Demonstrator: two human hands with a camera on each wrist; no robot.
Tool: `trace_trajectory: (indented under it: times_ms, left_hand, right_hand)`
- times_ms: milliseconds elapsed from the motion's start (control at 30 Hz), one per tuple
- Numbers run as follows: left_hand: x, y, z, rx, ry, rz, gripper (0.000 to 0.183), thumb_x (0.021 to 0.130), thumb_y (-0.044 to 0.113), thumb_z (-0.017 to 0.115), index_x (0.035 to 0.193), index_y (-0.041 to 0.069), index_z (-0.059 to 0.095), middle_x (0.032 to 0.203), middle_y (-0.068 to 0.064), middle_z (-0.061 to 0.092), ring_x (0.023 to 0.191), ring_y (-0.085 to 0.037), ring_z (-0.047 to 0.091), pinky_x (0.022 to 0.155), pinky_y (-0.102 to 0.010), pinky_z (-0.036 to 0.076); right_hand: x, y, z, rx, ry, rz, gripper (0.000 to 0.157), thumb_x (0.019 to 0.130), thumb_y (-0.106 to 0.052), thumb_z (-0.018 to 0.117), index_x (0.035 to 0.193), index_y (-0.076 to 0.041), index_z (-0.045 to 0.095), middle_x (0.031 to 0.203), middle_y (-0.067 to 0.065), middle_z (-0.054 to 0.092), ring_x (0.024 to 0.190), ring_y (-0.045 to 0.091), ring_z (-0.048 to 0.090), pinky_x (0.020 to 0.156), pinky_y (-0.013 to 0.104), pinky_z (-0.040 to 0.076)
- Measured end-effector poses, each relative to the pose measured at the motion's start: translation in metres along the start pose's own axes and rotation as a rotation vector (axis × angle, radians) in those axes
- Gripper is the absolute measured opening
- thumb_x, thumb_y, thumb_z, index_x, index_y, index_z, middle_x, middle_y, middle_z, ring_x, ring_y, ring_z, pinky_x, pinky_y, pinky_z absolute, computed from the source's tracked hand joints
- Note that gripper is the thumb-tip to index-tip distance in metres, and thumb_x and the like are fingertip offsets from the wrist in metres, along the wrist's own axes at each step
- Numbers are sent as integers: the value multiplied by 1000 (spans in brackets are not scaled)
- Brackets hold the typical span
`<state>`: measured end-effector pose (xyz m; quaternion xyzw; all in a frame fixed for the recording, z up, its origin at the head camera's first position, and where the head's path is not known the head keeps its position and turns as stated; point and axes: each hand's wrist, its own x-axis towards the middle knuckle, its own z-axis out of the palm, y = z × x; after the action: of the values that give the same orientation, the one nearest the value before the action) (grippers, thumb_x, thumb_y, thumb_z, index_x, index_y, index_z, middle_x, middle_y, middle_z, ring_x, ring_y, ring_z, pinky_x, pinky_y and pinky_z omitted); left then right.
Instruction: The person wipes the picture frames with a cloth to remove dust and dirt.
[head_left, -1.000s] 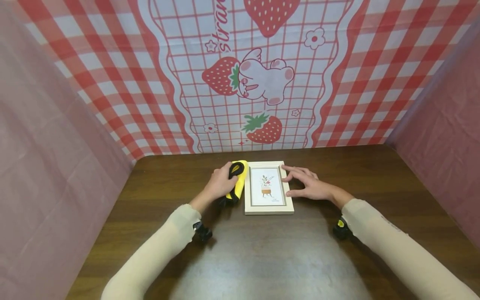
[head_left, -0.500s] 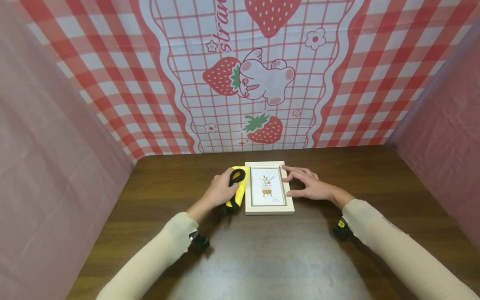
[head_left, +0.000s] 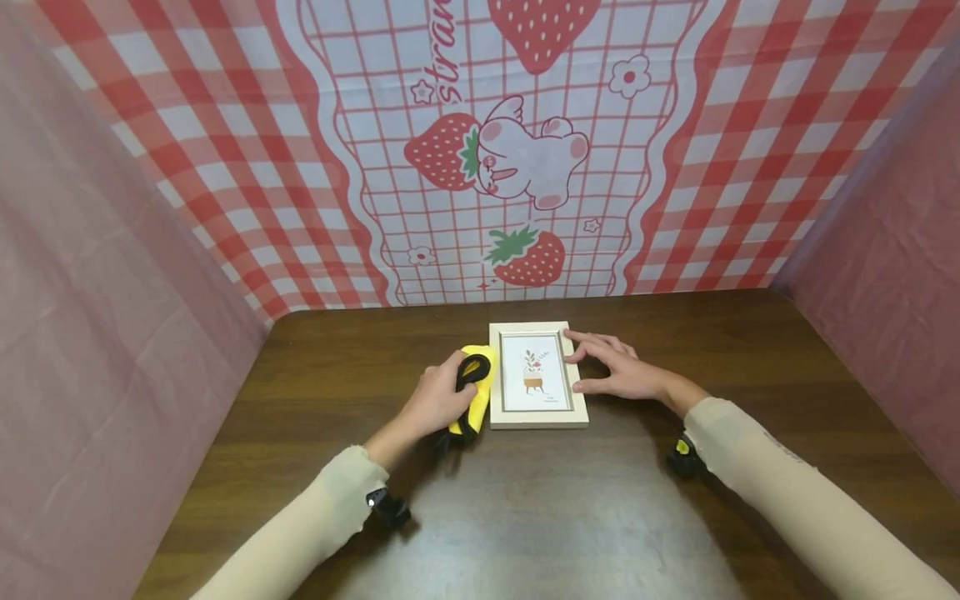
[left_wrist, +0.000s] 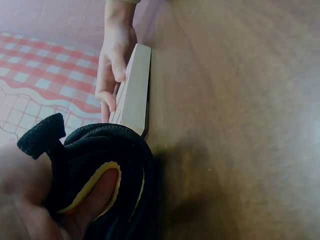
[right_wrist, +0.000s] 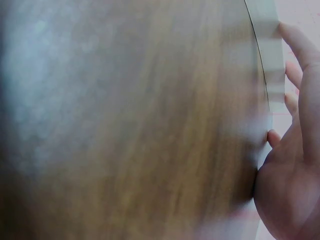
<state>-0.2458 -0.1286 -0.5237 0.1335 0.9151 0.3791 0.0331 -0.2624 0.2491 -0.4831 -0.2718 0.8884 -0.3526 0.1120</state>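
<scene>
A cream picture frame (head_left: 538, 422) with a potted-plant print lies flat on the wooden table. My left hand (head_left: 437, 400) grips a soft yellow cloth (head_left: 480, 402) with black trim, right alongside the frame's left edge. Close up in the left wrist view, thick black loops (left_wrist: 107, 132) of it bulge over the thumb, and yellow shows inside. My right hand (head_left: 617, 367) rests its spread fingertips on the frame's right edge, thumb toward the near corner. In the right wrist view those fingers (right_wrist: 295, 42) reach along the frame's pale side (right_wrist: 267, 42).
A red checked cloth (head_left: 277, 192) with strawberry prints hangs behind the table (head_left: 570, 517). Pink curtains (head_left: 885, 208) close off the left and right sides. A small black camera (head_left: 390, 508) sits at my left wrist, another camera (head_left: 681, 458) at my right.
My left hand has slid the yellow cloth toward me along the frame's left edge, from near the far corner to near the near corner. My right hand and the frame stay put.
</scene>
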Motion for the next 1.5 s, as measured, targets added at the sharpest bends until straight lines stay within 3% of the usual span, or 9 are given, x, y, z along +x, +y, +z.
trace_trajectory:
  times_ms: [167, 300, 500, 633, 733, 833, 1000, 1300, 1500]
  left_hand:
    - [-17, 11, -3, 9, 4, 24, 44, 100, 24, 67, 143, 16, 61, 107, -16, 81, 71, -15, 74, 53, -25, 62]
    - [-26, 19, -6, -5, 5, 52, 43, 99, 18, 69, 141, 11, 61, 105, -21, 80, 71, -16, 74, 53, -25, 61]
    - [-30, 22, -6, 23, 21, 94, 43, 97, 16, 67, 138, 8, 60, 102, -22, 79, 71, -19, 73, 53, -25, 60]
    - [-36, 38, -14, -1, 21, 80, 41, 98, 13, 66, 138, 5, 62, 104, -24, 79, 74, -24, 74, 56, -30, 62]
    - [-32, 32, -10, 24, 48, 68, 40, 96, 14, 68, 136, 7, 64, 102, -21, 79, 77, -24, 73, 60, -30, 62]
    - [-22, 14, 1, 71, 79, 56, 41, 95, 17, 70, 135, 12, 65, 99, -14, 79, 76, -19, 71, 60, -28, 60]
    - [-10, -3, 8, 99, 73, 30, 43, 97, 22, 70, 139, 17, 63, 99, -9, 79, 77, -17, 71, 61, -27, 59]
    - [2, -4, 8, 119, 55, 18, 51, 99, 23, 67, 150, 14, 60, 104, -9, 80, 79, -18, 71, 64, -27, 59]
    - [13, -4, 7, 131, 54, 3, 56, 100, 23, 67, 155, 16, 58, 111, -11, 82, 83, -18, 72, 66, -26, 60]
  right_hand:
    - [1, 0, 0, -12, -12, 27, 32, 100, -38, 86, 126, -28, 71, 188, 12, 29, 167, 53, 21, 124, 85, 13]
    - [2, 1, 0, -19, -14, 28, 31, 100, -37, 85, 126, -27, 71, 188, 13, 29, 168, 53, 21, 123, 86, 13]
    - [1, 0, 0, 5, -8, 14, 34, 99, -39, 86, 127, -27, 71, 188, 13, 29, 167, 53, 20, 124, 86, 11]
    - [0, 3, 2, 5, 15, -35, 36, 98, -44, 86, 126, -26, 71, 187, 10, 33, 162, 56, 24, 118, 86, 14]
    - [0, 8, 3, -3, 29, -69, 37, 99, -49, 83, 126, -27, 71, 187, 7, 34, 159, 56, 25, 115, 86, 16]
    - [0, 10, 4, -1, 31, -79, 38, 100, -51, 82, 127, -27, 70, 187, 5, 33, 159, 54, 25, 115, 86, 15]
    - [-1, 8, 4, -2, 36, -74, 37, 100, -52, 82, 126, -28, 70, 187, 5, 33, 159, 52, 25, 116, 85, 16]
    - [0, 1, 0, 3, -18, 23, 34, 100, -41, 84, 127, -25, 70, 189, 14, 27, 167, 53, 19, 125, 86, 10]
    - [0, 3, 1, 6, 5, -7, 34, 99, -41, 85, 125, -27, 70, 187, 13, 30, 164, 53, 22, 122, 86, 12]
